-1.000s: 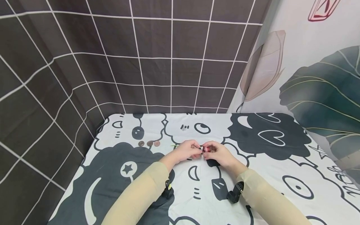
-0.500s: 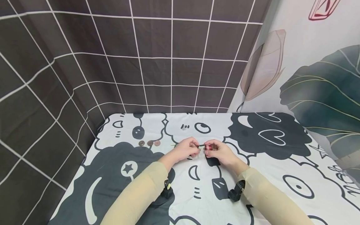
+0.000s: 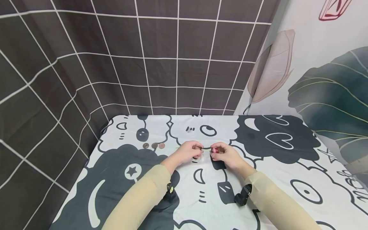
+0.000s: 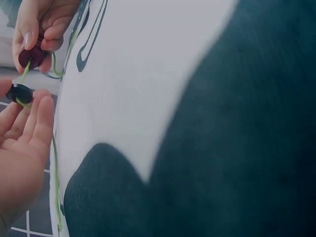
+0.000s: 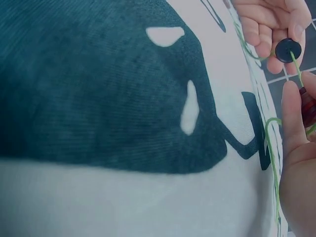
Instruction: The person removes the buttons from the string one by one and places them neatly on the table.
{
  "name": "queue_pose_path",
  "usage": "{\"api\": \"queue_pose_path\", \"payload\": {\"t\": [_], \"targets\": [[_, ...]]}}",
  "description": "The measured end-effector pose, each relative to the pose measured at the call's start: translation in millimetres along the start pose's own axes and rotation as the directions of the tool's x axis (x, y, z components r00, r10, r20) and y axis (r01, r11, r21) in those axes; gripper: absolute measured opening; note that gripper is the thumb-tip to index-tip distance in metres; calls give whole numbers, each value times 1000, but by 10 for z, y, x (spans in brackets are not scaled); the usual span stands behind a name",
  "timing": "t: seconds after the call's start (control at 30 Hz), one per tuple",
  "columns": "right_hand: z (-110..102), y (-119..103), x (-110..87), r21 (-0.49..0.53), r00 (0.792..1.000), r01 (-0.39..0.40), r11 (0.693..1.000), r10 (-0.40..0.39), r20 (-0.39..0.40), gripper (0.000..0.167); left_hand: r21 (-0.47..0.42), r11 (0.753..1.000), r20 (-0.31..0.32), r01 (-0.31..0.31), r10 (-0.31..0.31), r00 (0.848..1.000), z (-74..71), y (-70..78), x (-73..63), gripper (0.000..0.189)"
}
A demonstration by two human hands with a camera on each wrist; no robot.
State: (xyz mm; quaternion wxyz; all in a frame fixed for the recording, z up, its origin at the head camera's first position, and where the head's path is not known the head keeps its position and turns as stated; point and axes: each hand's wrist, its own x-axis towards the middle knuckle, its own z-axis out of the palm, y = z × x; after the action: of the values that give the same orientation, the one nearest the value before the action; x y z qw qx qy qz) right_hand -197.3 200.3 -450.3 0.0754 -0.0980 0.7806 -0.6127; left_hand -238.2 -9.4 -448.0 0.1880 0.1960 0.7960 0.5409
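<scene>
My left hand [image 3: 188,151] pinches a black button-like disc [image 5: 288,50] between thumb and fingers. A thin green cord [image 4: 25,71] comes out of the middle of that disc and runs to several red discs [image 3: 214,149], stacked together. My right hand [image 3: 227,155] holds this red stack between thumb and fingers, partly covering it. In the left wrist view the dark red end disc [image 4: 30,58] faces the black one, with a short span of cord between them. More of the cord hangs in a loop beside my right hand in the right wrist view.
Three small brown discs [image 3: 154,145] lie in a row on the patterned cloth [image 3: 195,195], left of my hands. Behind the cloth hangs a dark grid curtain [image 3: 161,73]. A leaf-print sheet [image 3: 304,38] hangs at the right.
My hands have drawn slightly apart. The red discs have shifted right with my right hand, and a span of cord now shows between the hands.
</scene>
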Motion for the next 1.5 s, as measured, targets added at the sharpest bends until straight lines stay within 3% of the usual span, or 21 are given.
{"api": "queue_pose_path", "payload": {"t": [0.43,0.83,1.13,1.5], "targets": [[-25,55,-7,40,1000,22,999,-22,-2,39,-9,1000,-14,5,-5,1000,-79,14,-70,30],[-56,60,-18,12,1000,13,1000,-13,-27,38,12,1000,-31,29,-28,999,-181,7,-102,30],[-74,102,-19,12,1000,14,1000,-14,-14,39,-32,999,-42,40,-42,998,-225,-28,-128,27],[-112,111,-17,21,1000,19,1000,-19,-19,38,9,1000,-77,18,-18,997,-284,-31,-145,27]]}}
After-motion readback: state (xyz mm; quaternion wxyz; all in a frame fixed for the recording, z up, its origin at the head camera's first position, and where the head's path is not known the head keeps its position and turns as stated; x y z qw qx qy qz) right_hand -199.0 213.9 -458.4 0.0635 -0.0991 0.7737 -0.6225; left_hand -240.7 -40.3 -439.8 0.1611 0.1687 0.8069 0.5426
